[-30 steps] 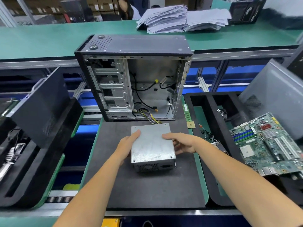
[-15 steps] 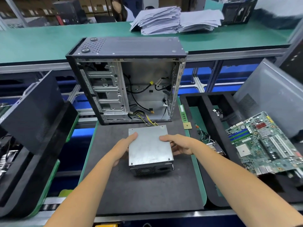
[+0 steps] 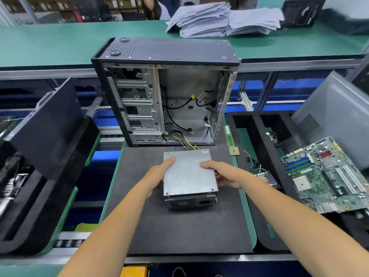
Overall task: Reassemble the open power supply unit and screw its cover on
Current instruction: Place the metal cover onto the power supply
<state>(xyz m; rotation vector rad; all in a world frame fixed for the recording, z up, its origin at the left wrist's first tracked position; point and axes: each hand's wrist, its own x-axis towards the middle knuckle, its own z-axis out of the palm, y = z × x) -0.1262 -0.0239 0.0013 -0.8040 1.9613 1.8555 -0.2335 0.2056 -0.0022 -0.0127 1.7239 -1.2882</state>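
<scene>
- Two long green benches (image 3: 60,47) fill my view, the far one carrying stacks of loose paper (image 3: 223,19).
- The open computer case (image 3: 165,92) stands upright at the far end of the dark mat (image 3: 179,232), its side off, drive bays on the left and loose cables inside; a bundle of yellow and black wires (image 3: 187,143) spills out of its lower edge toward me.
- A grey side panel (image 3: 335,110) leans at the right, and a black panel (image 3: 46,124) leans in the foam tray on the left.
- The green motherboard (image 3: 327,174) lies tilted in the black foam tray to the right of the mat.
- The power supply unit (image 3: 189,201) sits on the mat just in front of the case, its vented black face toward me, with the bare metal cover (image 3: 188,172) lying on top of it; a thin gap shows along the cover's near edge.
- My left hand (image 3: 157,176) grips the cover's left edge, thumb on top and fingers curled under the side.
- My right hand (image 3: 225,174) clasps the right edge the same way, thumb laid on the top face.
- A memory stick (image 3: 229,135) and a small gold-toned chip (image 3: 234,151) lie at the mat's right edge.
</scene>
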